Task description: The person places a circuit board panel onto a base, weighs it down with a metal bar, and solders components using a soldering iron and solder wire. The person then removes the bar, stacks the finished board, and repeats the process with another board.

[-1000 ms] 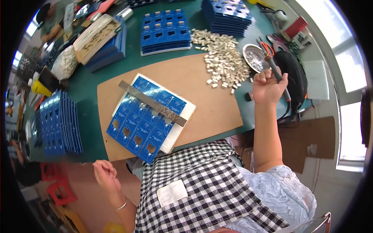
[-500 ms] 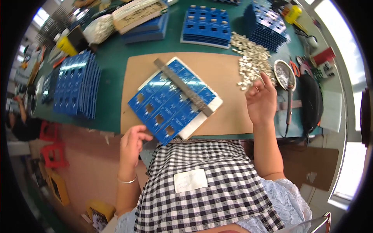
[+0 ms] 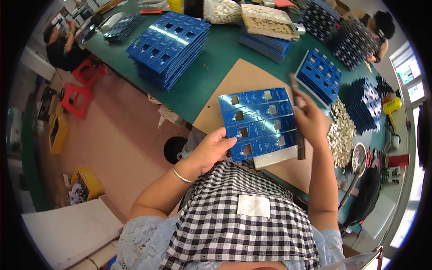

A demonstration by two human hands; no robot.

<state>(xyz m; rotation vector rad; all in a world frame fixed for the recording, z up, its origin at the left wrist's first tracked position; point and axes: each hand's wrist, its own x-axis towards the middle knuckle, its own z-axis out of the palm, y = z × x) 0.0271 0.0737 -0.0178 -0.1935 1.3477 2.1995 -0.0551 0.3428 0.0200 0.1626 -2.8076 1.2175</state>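
Note:
A blue circuit board panel (image 3: 258, 118) with rows of square cutouts is held at its lower left edge by my left hand (image 3: 213, 148), thumb on top and fingers underneath. My right hand (image 3: 309, 118) is closed round a long grey metal bar (image 3: 300, 146) along the panel's right edge. Whether the bar touches the panel I cannot tell. Partly under the panel lies a white flat block (image 3: 275, 158), on a brown board (image 3: 240, 74).
Stacks of blue panels (image 3: 168, 42) stand on the green table (image 3: 211, 49), with another panel stack (image 3: 319, 74) beyond my right hand. Small metal parts (image 3: 340, 132) lie in a heap at the right, near a soldering iron (image 3: 353, 184). Red stools (image 3: 76, 101) and other people are farther off.
The view has swung to the left. My left hand has taken hold of the panel's edge. My right hand has left the metal parts and gripped the bar, which has shifted to the panel's right edge.

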